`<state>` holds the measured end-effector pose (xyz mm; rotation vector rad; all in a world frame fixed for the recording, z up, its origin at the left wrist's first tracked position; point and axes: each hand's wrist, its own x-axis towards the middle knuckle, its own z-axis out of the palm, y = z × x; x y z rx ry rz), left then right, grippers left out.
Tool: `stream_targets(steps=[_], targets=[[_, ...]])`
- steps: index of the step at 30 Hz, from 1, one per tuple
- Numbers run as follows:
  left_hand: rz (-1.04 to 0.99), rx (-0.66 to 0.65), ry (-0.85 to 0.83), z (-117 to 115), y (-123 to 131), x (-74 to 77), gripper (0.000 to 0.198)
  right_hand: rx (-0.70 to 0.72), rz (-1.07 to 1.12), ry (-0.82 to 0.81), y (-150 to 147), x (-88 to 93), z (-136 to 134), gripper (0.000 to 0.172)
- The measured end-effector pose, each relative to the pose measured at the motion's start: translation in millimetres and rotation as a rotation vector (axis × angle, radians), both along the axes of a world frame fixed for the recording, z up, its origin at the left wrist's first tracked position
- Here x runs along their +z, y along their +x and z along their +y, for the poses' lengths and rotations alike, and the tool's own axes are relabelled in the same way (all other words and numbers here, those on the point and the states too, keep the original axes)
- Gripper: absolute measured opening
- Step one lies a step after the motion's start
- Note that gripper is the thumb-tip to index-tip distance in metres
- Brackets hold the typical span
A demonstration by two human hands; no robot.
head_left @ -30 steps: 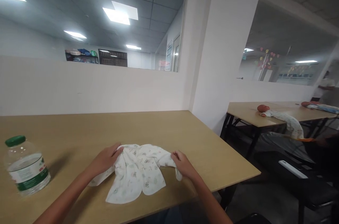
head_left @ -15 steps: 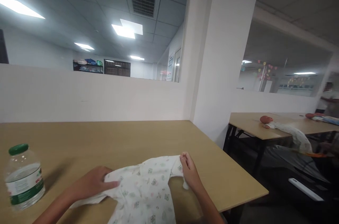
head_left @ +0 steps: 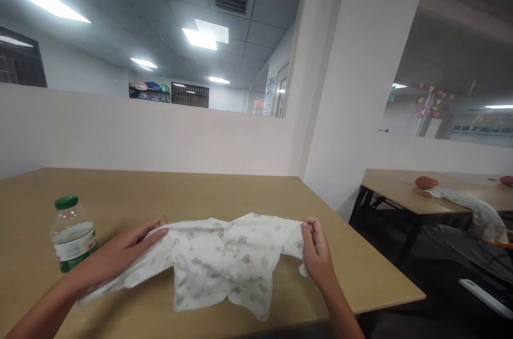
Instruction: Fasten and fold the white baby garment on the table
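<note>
A small white baby shirt (head_left: 228, 259) with a printed pattern of little animals and leaves is stretched between my two hands, over the table. My left hand (head_left: 136, 243) grips it at the shoulder on the left, thumb on top; the sleeve on that side trails down beneath my forearm. At the other side, my right hand (head_left: 316, 248) pinches the sleeve, with a bit of the cuff dangling below the fingers. The hem hangs toward the table's near edge. Behind my left forearm stands a clear bottle (head_left: 74, 232) with a green cap.
The wooden table (head_left: 168, 189) meets a white half wall (head_left: 200, 146) with a window above. To the right, past a pillar (head_left: 340, 87), another table (head_left: 385, 184) bears a reddish-brown round object (head_left: 426, 182) and a pale patterned cloth (head_left: 468, 202).
Both hands have raised the shirt and pulled it taut sideways; its lower edge now shows. My left hand has moved to grip the shoulder. The view has shifted left.
</note>
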<state>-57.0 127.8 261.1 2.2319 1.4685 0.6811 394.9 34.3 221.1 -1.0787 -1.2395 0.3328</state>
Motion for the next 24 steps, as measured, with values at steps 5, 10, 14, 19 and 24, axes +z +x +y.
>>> stream_targets(steps=[5,10,14,19,24], targets=[[0.046,-0.023,-0.089,24,4,-4.3,0.077,-0.004,-0.167,-0.047,5,-9.0,26,0.031],[0.32,-0.004,-0.159,69,-5,-67.9,0.052,0.117,-0.521,-0.281,20,-48.8,46,0.022],[0.272,-0.019,-0.175,76,-4,-81.7,0.052,0.17,-0.579,-0.372,22,-58.6,50,0.022],[0.101,0.012,-0.184,85,41,-68.2,0.074,0.142,-0.475,-0.316,-2,-50.2,84,0.032],[0.226,0.048,-0.149,100,96,-90.4,0.078,0.029,-0.635,-0.473,-31,-60.9,118,0.017]])
